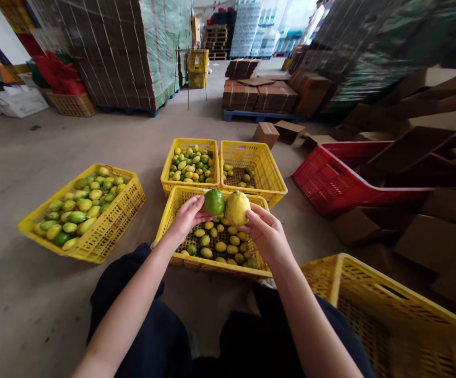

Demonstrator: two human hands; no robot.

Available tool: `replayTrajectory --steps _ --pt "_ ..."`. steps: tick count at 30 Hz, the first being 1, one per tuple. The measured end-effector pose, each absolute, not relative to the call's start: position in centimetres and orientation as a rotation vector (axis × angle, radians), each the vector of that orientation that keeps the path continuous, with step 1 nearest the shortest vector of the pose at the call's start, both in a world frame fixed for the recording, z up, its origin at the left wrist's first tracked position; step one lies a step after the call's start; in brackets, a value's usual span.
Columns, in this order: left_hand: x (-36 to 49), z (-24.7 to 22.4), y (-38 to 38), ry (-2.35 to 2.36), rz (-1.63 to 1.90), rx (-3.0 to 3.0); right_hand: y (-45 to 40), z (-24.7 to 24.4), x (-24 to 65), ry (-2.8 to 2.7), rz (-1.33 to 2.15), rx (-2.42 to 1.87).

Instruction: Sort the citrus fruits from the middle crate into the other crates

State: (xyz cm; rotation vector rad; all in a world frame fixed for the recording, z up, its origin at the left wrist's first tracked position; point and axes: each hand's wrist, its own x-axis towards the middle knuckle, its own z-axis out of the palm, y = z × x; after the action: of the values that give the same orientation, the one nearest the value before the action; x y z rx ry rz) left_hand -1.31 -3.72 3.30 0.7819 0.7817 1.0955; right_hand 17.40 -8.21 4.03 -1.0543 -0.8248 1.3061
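Observation:
My left hand (189, 216) holds a green lemon (214, 202) between thumb and fingers. In my right hand (264, 230) is a larger yellow lemon (236, 208), its skin bumpy. The two fruits are side by side, above the middle yellow crate (163, 223), in which several green and yellow lemons lie spread over the bottom. Behind it stand a back-left yellow crate (190, 185), well filled with mixed green and yellow fruit, and a back-right yellow crate (267, 165) with fewer fruits.
A tilted yellow crate (113, 236) full of lemons is at the left. Another yellow crate (393, 299) stands near my right leg. At the right are a red crate (330, 181) and piled cardboard boxes (428, 226). Wrapped pallet stacks (109, 52) stand farther back.

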Motion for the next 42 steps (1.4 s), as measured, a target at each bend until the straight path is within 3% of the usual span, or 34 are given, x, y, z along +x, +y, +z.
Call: replayTrajectory --steps 11,33,42 --pt "-0.8 3.6 -4.1 0.832 1.02 0.86 -8.3 3.6 16.7 -0.913 1.377 -1.14" --pt "-0.6 2.9 -3.9 0.854 1.229 0.659 -7.5 2.8 16.8 -0.677 1.452 -0.962" --pt "-0.4 3.5 -4.6 0.855 1.103 0.79 -7.8 3.1 15.9 -0.716 1.437 -1.004"
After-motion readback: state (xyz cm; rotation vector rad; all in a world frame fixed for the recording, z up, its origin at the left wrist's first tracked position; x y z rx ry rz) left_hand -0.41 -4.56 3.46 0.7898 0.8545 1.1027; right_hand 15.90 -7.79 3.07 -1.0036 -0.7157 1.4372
